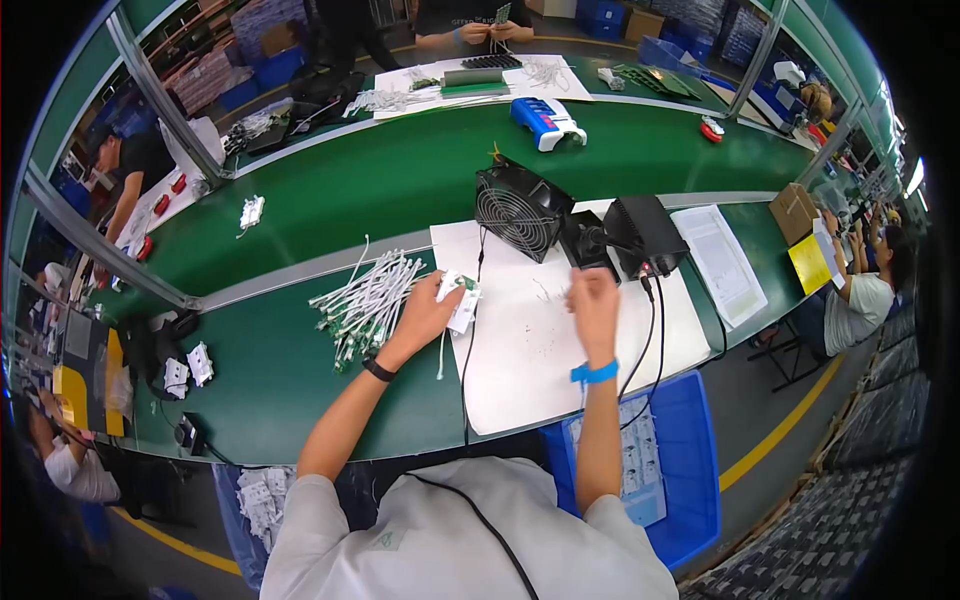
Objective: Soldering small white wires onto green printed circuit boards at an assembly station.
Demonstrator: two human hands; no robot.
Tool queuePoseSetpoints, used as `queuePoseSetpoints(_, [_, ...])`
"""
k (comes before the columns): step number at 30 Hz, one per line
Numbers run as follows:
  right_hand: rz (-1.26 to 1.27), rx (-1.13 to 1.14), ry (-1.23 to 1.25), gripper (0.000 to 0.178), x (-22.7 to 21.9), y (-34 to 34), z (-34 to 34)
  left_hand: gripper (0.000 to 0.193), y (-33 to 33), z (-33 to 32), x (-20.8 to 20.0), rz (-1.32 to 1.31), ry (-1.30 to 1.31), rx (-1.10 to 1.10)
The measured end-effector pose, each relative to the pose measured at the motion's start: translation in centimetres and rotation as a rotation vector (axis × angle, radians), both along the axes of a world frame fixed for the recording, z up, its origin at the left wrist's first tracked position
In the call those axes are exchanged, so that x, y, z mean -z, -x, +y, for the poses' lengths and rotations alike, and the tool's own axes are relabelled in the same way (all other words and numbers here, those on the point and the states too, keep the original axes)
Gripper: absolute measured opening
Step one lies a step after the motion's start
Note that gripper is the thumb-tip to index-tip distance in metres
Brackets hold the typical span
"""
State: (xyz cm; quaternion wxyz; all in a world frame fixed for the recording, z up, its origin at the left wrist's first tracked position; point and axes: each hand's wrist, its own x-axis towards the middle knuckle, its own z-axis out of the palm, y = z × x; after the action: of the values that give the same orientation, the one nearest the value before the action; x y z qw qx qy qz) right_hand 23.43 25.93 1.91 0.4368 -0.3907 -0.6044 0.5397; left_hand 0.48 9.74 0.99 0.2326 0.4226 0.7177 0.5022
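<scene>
Nearest the person, a blue plastic bin (pixel 690 470) of small white parts sits below the white paper sheet (pixel 540 350), which serves here as the landmark on the green surface (pixel 300 370). Over the sheet's left edge the left hand (pixel 425 315) is closed around a small white part with a green circuit board and a dangling white lead (pixel 460 300). Over the sheet's upper right the right hand (pixel 593 300) is raised, fingers curled loosely — whether it pinches anything cannot be told.

To do this step well, I judge the left hand should keep the board steady above the sheet and its lead free of the black cable (pixel 465 360) crossing the paper, so the right hand can work without snagging.

Left of the sheet lies a pile of white wired parts (pixel 365 300). At the sheet's far edge stand a black square fan (pixel 520 208) and a black box-shaped unit (pixel 645 235) — well clear of both hands.
</scene>
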Motion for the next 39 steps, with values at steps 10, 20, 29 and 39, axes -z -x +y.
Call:
queuePoseSetpoints(10, [-0.116, 0.291, -0.355, 0.016, 1.3, 0.4, 8.5, 0.034, -3.0, 2.9, -0.5, 0.096, 0.081, 0.124])
queuePoseSetpoints(20, [0.208, 0.544, -0.470, 0.013, -1.9, -1.4, 4.7, 0.046, -2.9, 5.7, -1.1, 0.434, 0.207, 0.158])
queuePoseSetpoints(29, [0.259, 0.229, -0.465, 0.012, 3.4, 0.4, 1.1, 0.055, -3.2, 5.4, 0.2, 0.693, -0.061, 0.207])
queuePoseSetpoints(39, [0.235, 0.131, -0.370, 0.009, 4.6, 0.5, 0.7, 0.055, -3.4, 4.3, 1.5, 0.734, -0.016, 0.338])
